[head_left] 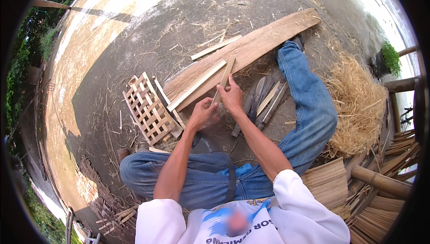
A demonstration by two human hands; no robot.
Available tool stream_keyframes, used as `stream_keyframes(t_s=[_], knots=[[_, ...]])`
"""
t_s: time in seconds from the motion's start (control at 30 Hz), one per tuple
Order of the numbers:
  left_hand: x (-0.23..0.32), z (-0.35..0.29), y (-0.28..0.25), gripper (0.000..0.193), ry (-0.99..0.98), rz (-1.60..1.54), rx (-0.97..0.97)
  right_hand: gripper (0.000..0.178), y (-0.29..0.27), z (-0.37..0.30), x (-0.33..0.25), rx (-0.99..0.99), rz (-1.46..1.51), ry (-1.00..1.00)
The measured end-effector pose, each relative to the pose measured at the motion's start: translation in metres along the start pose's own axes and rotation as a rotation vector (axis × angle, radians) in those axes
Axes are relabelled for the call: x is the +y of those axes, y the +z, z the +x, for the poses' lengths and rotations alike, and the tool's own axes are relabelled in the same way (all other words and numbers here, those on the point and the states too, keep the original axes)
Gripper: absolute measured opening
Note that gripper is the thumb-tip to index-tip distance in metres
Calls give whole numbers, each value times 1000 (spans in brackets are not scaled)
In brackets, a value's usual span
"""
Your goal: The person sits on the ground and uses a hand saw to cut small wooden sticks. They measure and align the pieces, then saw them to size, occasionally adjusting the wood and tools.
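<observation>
While a thin wooden strip (227,70) slants upward over the near edge of the long plank (282,32), the right hand (231,97) pinches it between thumb and fingers, and the left hand (204,113), slightly blurred, holds its lower end in curled fingers. A paler strip (197,86) lies on the plank. Left of the plank's near end rests a woven panel (149,106); dark blades (257,95) lie on its near side, and a shavings heap (356,103) to its right.
</observation>
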State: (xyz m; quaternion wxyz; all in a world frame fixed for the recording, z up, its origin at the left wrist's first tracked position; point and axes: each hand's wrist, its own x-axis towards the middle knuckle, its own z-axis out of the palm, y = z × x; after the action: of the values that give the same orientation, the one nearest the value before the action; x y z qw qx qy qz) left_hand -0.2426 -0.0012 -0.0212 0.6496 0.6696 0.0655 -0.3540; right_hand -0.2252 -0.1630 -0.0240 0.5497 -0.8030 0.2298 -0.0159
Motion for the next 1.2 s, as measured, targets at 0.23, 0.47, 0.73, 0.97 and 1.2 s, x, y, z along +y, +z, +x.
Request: stream_keyframes(t_s=[0.23, 0.47, 0.73, 0.97, 1.2], knots=[[-10, 4, 1, 32, 39, 35, 31, 74, 4, 2, 12, -24, 113, 34], [-8, 3, 6, 29, 53, 38, 60, 64, 6, 6, 16, 4, 74, 31], [-2, -1, 10, 28, 21, 41, 71, 62, 1, 8, 15, 7, 35, 9], [-1, -4, 10, 26, 122, -110, -11, 51, 8, 6, 9, 68, 780, 126], [16, -7, 13, 36, 172, -121, 19, 21, -16, 10, -16, -246, 989, 95]])
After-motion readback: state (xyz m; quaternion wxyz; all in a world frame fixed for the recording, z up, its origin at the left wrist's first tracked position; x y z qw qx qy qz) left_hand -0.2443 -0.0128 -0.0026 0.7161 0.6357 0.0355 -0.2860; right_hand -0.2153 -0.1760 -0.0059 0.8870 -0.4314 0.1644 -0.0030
